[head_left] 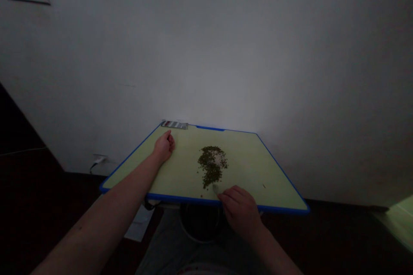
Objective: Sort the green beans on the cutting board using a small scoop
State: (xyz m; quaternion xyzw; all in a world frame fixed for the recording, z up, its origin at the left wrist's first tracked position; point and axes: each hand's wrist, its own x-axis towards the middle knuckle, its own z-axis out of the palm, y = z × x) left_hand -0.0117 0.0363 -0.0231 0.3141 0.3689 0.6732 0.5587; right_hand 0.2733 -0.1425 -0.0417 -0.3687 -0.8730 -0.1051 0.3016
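A heap of small green beans (209, 172), looking like mung beans, lies on the pale yellow, blue-edged tabletop (180, 172), with a patch of white grains (218, 159) at its right side. My right hand (240, 208) is at the near edge, its fingers pinched on a small spoon-like tool (215, 188). The tool's pale rounded tip points at the near end of the heap. Over on the left of the tabletop, my left hand (164, 146) rests with curled fingers, apart from the beans. Nothing shows in it. Below the near edge, a dark round bowl (201, 237) is partly hidden.
At the far left corner lies a flat striped object (174, 125), perhaps a phone. A dark sliver (264, 186) is on the right side. The tabletop's far edge meets a grey wall (226, 60). A plug with a cord (98, 161) is low on the left.
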